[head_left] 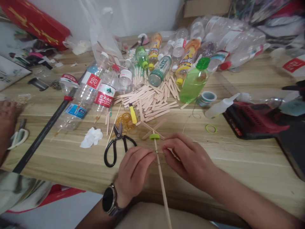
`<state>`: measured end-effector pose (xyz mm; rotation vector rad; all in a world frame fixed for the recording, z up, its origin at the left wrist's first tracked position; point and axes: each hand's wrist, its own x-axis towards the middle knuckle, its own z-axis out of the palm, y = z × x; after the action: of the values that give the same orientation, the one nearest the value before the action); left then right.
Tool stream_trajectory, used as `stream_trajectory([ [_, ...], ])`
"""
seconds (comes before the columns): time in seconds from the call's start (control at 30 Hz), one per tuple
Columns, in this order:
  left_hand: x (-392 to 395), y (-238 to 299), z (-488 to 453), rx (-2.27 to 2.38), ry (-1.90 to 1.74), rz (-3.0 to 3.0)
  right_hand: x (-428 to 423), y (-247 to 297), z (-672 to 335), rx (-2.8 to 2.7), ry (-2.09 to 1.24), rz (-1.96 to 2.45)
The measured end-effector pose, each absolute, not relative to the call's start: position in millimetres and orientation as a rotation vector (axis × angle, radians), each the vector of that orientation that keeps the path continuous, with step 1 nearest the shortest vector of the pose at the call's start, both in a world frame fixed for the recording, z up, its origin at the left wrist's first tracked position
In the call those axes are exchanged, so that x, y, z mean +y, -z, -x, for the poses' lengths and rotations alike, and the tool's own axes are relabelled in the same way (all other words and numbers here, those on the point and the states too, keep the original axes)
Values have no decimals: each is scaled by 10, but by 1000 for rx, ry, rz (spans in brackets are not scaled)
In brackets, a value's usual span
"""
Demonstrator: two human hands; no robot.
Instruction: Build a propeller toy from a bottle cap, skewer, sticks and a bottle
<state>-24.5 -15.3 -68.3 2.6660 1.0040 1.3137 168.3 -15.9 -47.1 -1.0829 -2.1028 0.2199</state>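
My left hand (pixel 133 171), with a watch on its wrist, pinches a long thin wooden skewer (pixel 162 184) near its upper end. My right hand (pixel 188 159) pinches the same spot from the right, fingers closed. A yellow-green bottle cap (pixel 154 136) sits on the skewer just beyond my fingers, with crossed craft sticks (pixel 152 128) behind it. Black scissors (pixel 118 143) lie just left of my left hand.
A pile of craft sticks (pixel 149 98), rubber bands (pixel 125 121) and several plastic bottles (pixel 194 81) cover the wooden table's (pixel 238 159) far half. A red-black tool (pixel 252 119) lies right, a black rod (pixel 45 130) left. Another person's hand (pixel 7 119) shows at the left edge.
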Motion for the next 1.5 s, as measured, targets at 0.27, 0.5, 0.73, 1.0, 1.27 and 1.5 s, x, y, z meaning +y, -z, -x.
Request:
stream_trajectory([
  [0.27,-161,720,263,966,-1305,-2691,-121,491,-1713,-2020,-724,1049],
  [0.5,-153,710,237,971,-1333,-2673,-142,499,-1679,-1943,-891,1075],
  [0.73,-141,716,254,917,-1253,-2682,-148,497,-1672,-2028,-741,1121],
  [1.0,-140,651,230,990,-1171,-2616,-190,552,-1663,-2203,-374,1143],
  [1.27,-151,651,206,1022,-1156,-2551,-213,531,-1722,-2385,159,1088],
  [1.5,-153,642,211,1018,-1147,-2549,-240,564,-1724,-2160,-512,1139],
])
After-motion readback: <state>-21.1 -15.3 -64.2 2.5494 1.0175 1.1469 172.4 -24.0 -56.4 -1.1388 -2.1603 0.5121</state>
